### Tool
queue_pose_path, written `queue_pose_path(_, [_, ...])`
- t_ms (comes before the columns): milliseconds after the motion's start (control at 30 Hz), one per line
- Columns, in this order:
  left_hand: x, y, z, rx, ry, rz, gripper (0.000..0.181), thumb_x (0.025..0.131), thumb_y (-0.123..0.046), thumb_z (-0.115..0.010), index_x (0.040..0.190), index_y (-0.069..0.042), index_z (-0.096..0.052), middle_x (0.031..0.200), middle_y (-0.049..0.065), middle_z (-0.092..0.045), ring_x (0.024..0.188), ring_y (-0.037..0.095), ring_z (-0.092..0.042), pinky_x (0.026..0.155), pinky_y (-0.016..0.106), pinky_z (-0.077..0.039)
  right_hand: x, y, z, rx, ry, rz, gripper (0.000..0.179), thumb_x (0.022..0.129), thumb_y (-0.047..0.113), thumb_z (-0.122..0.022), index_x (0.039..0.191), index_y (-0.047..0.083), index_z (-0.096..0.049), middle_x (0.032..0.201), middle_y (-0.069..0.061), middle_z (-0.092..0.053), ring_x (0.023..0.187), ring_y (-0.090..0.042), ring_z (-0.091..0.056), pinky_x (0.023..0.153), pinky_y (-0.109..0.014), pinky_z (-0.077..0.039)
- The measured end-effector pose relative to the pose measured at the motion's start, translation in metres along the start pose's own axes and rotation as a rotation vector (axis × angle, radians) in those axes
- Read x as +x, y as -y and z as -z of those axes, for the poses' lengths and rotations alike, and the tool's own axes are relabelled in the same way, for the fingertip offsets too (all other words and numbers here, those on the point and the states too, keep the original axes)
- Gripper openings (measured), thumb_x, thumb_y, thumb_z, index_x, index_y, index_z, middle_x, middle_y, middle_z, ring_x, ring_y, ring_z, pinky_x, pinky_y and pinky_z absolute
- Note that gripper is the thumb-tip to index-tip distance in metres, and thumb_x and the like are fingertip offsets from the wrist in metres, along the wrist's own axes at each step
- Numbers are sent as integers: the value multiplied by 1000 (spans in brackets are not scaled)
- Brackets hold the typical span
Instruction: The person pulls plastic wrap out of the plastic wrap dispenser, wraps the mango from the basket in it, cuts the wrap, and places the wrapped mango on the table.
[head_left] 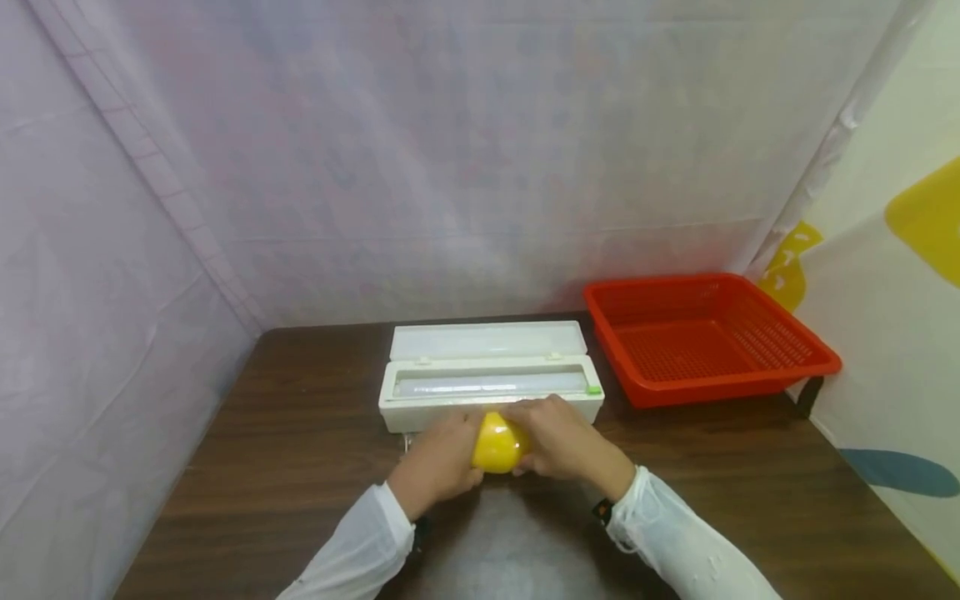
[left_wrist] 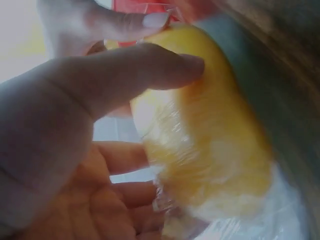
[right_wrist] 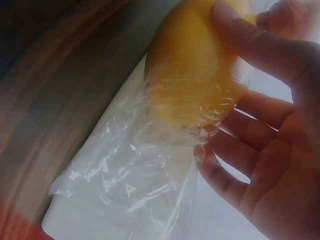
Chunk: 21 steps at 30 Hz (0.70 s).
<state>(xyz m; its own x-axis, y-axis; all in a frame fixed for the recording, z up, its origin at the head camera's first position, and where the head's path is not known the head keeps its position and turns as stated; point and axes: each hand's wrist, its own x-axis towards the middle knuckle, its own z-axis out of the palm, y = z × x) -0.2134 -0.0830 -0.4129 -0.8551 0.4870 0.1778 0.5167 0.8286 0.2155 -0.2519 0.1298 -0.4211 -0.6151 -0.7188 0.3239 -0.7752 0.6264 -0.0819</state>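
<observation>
A smooth yellow fruit (head_left: 498,444), rounded and longish, is held between both hands in front of a white cling film dispenser (head_left: 420,417). Clear cling film (right_wrist: 125,175) wraps part of it and trails off in loose wrinkles, best seen in the right wrist view. The left hand (head_left: 442,454) grips one side, its thumb (left_wrist: 175,70) on the fruit's skin and its fingers curving around behind. From the other side the right hand (head_left: 558,437) holds the fruit, with its thumb (right_wrist: 240,30) across the top and fingertips at the film.
The dispenser's lid (head_left: 487,340) stands raised, showing a film roll (head_left: 487,384) and a green slider (head_left: 594,390) at the right end. A red plastic basket (head_left: 637,387) sits at the back right of the brown wooden table (head_left: 300,467). White sheeting (head_left: 480,167) rises behind the table.
</observation>
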Motion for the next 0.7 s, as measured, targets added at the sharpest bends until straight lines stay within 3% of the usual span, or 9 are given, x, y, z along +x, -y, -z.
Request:
queue_pose_path(233, [-1, -2, -2, 138, -52, 13, 80, 62, -32, -93, 130, -6, -60, 108, 12, -50, 83, 23, -52, 76, 37, -53, 2, 1, 2, 59, 50, -40, 65, 61, 34, -96, 119, 21, -68, 98, 11, -71, 79, -8, -59, 75, -30, -54])
queue_pose_path(467, [2, -1, -3, 328, -53, -8, 93, 57, -55, -93, 130, -10, -60, 103, 9, -57, 86, 25, -59, 79, 42, -51, 4, -1, 4, 120, 98, -67, 73, 61, 32, -96, 127, 24, -67, 102, 10, -73, 81, -9, -61, 77, -30, -54])
queue_pose_path(700, [4, 1, -1, 352, -92, -32, 82, 55, -50, -95, 121, -14, -63, 95, 7, -63, 84, 24, -63, 74, 40, -48, 6, -1, 6, 134, 114, -81, 77, 63, 29, -95, 133, 26, -63, 103, 9, -73, 83, -11, -61, 78, -32, -53])
